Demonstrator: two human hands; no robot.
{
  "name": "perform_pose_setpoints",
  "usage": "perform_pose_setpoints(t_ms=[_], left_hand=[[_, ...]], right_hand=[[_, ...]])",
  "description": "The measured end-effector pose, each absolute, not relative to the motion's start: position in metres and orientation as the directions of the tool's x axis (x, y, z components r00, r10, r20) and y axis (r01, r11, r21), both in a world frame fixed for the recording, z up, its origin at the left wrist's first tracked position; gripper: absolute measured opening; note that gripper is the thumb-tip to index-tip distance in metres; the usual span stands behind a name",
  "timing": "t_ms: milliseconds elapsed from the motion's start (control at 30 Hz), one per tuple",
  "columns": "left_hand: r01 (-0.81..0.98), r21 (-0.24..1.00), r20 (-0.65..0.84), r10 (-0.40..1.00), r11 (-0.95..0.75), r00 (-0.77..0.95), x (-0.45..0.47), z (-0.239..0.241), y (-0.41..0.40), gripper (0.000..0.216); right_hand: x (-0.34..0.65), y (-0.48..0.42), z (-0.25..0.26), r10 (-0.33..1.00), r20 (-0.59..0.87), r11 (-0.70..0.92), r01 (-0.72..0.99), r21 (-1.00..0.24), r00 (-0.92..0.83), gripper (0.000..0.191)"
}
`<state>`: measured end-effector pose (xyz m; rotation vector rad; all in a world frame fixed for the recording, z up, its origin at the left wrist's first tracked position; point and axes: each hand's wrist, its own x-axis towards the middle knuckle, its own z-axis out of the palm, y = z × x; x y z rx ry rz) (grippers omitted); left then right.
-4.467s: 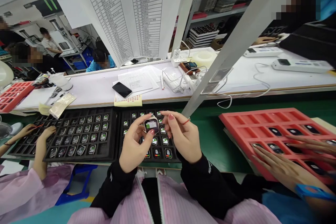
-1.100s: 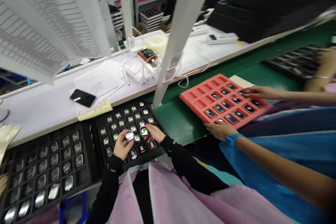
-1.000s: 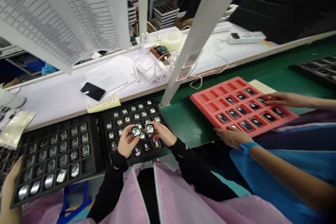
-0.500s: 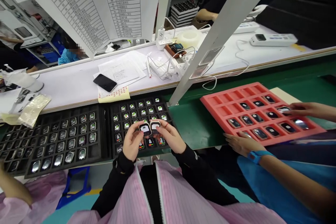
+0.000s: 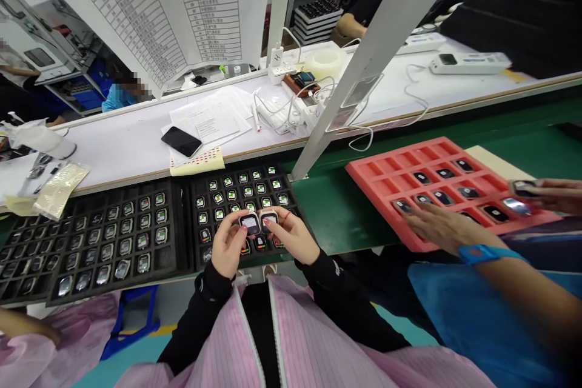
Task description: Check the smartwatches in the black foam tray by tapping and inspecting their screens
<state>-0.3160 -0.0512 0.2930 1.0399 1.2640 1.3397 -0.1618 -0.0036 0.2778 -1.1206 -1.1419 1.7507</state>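
Smartwatches are being gripped one apiece, our left hand and right hand closed on them side by side above the black slotted tray, its slots mostly occupied; we are noting the red foam tray only partly filled, with a co-worker's hand working over it.

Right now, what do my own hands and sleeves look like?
Your left hand and right hand are ungloved, a thin red thread around one right finger. Black sleeves, the right with small white lettering, come out of a pink striped smock with white zip edging.
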Motion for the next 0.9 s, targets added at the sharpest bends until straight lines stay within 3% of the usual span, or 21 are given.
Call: perform_pose_setpoints(t_ms=[633,900], left_hand=[[-0.101,0.993,-0.072,0.981,0.054,-0.182,-0.318,0.297,-0.060,0.037],[-0.096,0.995,-0.062,0.973,0.041,-0.222,-0.324,0.307,-0.061,0.038]], right_hand=[[-0.156,-0.020,0.279,0.893,-0.218,-0.305,-0.173,-0.936,-0.393,0.051],[-0.144,-0.019,0.297,0.840,-0.161,-0.317,-0.227,-0.921,-0.519,0.058]])
